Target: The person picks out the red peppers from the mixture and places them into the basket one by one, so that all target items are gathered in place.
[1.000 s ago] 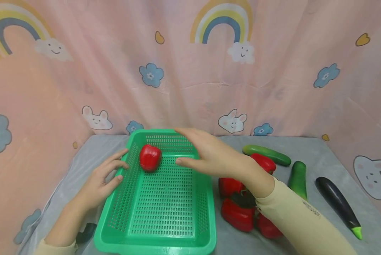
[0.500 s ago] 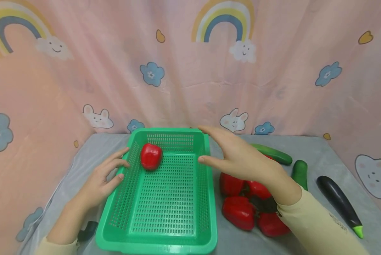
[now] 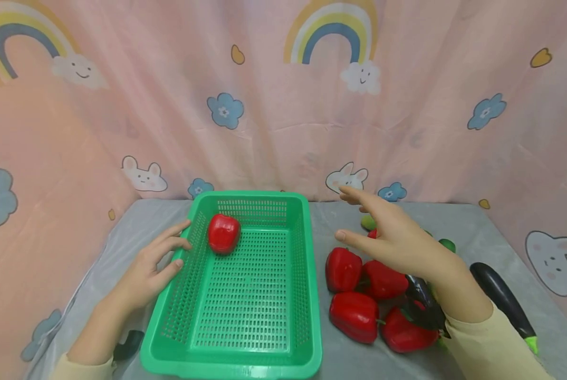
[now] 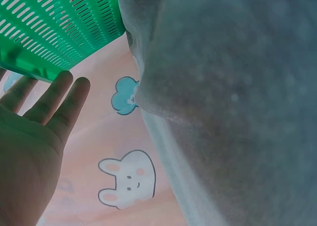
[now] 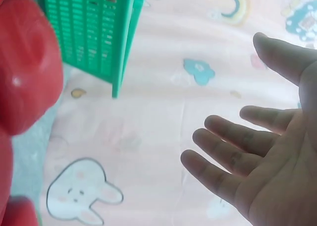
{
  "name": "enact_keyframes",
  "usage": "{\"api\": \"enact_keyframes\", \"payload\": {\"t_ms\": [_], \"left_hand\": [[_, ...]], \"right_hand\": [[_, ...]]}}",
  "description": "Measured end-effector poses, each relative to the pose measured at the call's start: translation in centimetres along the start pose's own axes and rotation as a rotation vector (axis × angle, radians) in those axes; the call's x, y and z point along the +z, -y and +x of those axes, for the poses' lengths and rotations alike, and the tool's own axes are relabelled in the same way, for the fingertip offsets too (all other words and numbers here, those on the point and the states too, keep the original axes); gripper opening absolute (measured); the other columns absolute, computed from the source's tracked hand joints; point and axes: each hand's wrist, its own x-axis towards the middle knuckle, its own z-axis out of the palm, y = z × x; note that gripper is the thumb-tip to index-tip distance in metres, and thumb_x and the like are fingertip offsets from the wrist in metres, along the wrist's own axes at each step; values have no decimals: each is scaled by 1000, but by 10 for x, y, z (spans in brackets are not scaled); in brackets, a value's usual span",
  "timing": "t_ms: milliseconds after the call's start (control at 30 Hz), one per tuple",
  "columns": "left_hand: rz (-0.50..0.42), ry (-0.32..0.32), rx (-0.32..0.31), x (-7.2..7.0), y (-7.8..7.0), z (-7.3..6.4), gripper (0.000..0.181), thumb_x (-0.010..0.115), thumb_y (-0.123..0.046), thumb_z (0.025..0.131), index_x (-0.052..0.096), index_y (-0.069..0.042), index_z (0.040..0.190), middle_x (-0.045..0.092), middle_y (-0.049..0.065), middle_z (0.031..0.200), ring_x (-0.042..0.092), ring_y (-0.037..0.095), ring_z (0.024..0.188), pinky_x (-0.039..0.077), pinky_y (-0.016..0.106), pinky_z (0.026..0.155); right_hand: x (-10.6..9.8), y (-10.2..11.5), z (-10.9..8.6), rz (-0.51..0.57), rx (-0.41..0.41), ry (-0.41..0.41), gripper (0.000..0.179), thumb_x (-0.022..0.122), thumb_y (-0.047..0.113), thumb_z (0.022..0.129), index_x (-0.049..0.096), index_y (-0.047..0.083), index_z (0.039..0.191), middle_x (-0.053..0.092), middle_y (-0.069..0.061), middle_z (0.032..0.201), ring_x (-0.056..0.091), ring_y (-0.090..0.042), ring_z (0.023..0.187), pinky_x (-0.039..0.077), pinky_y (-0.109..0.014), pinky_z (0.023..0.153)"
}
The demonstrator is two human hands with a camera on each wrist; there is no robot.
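A green plastic basket (image 3: 231, 367) with slotted walls stands on the grey cloth, one red bell pepper (image 3: 223, 234) lying in its far left corner. My left hand (image 3: 147, 272) rests along the basket's left rim, fingers loosely extended. In the left wrist view, the fingertips of the left hand (image 4: 37, 132) are right at the rim. My right hand (image 3: 397, 240) holds nothing; it hovers above several red bell peppers (image 3: 354, 316) to the right of the basket, thumb and fingers spread apart. The right wrist view shows the right hand (image 5: 262, 156) with its palm bare.
An eggplant (image 3: 501, 295) lies at the far right; a second eggplant (image 3: 423, 298) is partly under the right forearm. Green vegetable ends (image 3: 447, 245) show behind the right hand. A dark object (image 3: 130, 344) sits by the left wrist. A pink patterned curtain (image 3: 283, 148) hangs behind.
My right hand has moved right, from over the basket to above the red bell peppers, staying spread. The left hand and the bell pepper in the basket have stayed in place.
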Motion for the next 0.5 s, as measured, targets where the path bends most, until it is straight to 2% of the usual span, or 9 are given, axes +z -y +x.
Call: {"api": "enact_keyframes", "payload": {"t_ms": [133, 233, 367, 500], "left_hand": [[4, -2, 4, 0, -2, 1, 28, 65, 1, 99, 70, -14, 121, 50, 10, 166, 47, 33, 153, 35, 27, 117], [5, -1, -1, 0, -4, 1, 27, 65, 1, 99, 70, -14, 121, 51, 10, 166, 47, 33, 153, 37, 30, 117], [4, -1, -9, 0, -4, 1, 27, 66, 1, 99, 70, -14, 121, 51, 10, 166, 47, 33, 153, 40, 37, 117], [9, 0, -10, 1, -3, 0, 28, 66, 1, 98, 71, -14, 121, 50, 10, 166, 47, 33, 153, 43, 47, 115]], "right_hand": [[-6, -9, -10, 4, 19, -32, 84, 77, 38, 104, 30, 23, 173, 50, -7, 165, 54, -46, 140, 49, -74, 103], [-10, -15, -15, 4, 37, -58, 84, 77, 35, 104, 31, 24, 173, 51, -10, 164, 54, -47, 139, 50, -74, 101], [-12, -27, -20, 6, 39, -98, 82, 78, 29, 103, 33, 22, 172, 53, -15, 161, 54, -48, 138, 50, -74, 102], [-15, -38, -26, 22, 55, -117, 78, 77, 25, 103, 37, 18, 170, 54, -18, 160, 54, -52, 138, 53, -75, 96]]}}
